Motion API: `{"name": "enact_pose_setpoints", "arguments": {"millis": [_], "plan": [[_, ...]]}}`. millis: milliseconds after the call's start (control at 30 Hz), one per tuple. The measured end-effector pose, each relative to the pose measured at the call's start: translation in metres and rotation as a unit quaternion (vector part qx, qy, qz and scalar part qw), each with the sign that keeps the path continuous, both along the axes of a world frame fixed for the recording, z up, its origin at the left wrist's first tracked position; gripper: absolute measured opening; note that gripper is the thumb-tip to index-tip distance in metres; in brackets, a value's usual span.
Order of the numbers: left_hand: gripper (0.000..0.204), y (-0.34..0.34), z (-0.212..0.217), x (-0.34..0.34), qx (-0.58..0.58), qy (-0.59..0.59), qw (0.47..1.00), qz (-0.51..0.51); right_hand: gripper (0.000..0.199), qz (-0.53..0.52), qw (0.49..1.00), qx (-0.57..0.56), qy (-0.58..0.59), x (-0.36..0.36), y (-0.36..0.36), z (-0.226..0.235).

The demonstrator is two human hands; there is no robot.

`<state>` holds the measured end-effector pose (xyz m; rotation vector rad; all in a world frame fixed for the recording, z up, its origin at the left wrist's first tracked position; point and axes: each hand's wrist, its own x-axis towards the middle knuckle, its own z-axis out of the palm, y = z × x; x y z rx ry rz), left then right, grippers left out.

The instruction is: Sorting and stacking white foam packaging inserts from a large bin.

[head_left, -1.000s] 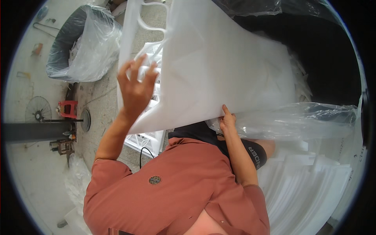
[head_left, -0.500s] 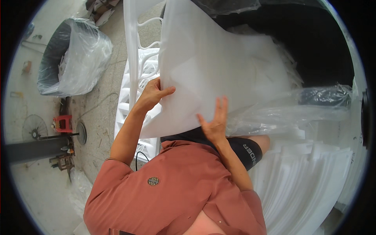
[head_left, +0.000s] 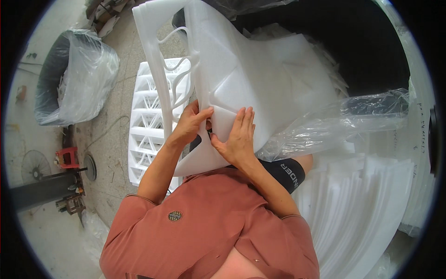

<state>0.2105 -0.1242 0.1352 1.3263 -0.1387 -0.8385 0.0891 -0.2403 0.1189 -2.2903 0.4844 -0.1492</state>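
A large white foam sheet (head_left: 260, 79) with creased cut lines spreads in front of me and sags to the right. Along its left side runs a frame-like strip (head_left: 155, 56) with curved cut-outs. My left hand (head_left: 189, 125) is closed on this strip, thumb on top; the other fingers are partly hidden behind it. Beside it, my right hand (head_left: 238, 137) lies with long fingers stretched flat on the sheet. Its thumb stands apart at a dark gap between strip and sheet. On the floor to the left lies a stack of white slatted foam pieces (head_left: 144, 132).
A black bin (head_left: 371, 42) with white scraps and a clear plastic liner (head_left: 320, 130) stands at the far right. Stacked white sheets (head_left: 353, 200) lie at my right. Leftward are another lined bin (head_left: 88, 79), a red stool (head_left: 69, 158) and a fan (head_left: 36, 166).
My right hand has come down onto the sheet, moving left toward my left hand. A gap has opened between strip and sheet, and the sheet now shows creases.
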Motion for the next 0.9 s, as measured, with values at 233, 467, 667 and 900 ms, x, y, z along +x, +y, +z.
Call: {"name": "enact_pose_setpoints", "arguments": {"millis": [233, 467, 667, 900], "plan": [[0.036, -0.011, 0.001, -0.009, 0.083, -0.06, 0.994, 0.023, 0.099, 0.004, 0.997, -0.073, 0.02, -0.002, -0.009, 0.006], [0.034, -0.013, 0.001, -0.001, 0.023, -0.025, 0.997, 0.063, 0.055, -0.076, 0.953, 0.294, -0.014, -0.025, -0.077, -0.002], [0.034, 0.003, -0.002, 0.011, 0.067, -0.132, 0.987, 0.06, 0.039, -0.147, 0.872, 0.463, -0.056, -0.044, -0.129, -0.021], [0.028, 0.01, -0.012, 0.018, 0.114, -0.192, 0.972, 0.078, 0.042, -0.073, 0.896, 0.438, -0.021, -0.035, -0.166, -0.019]]}}
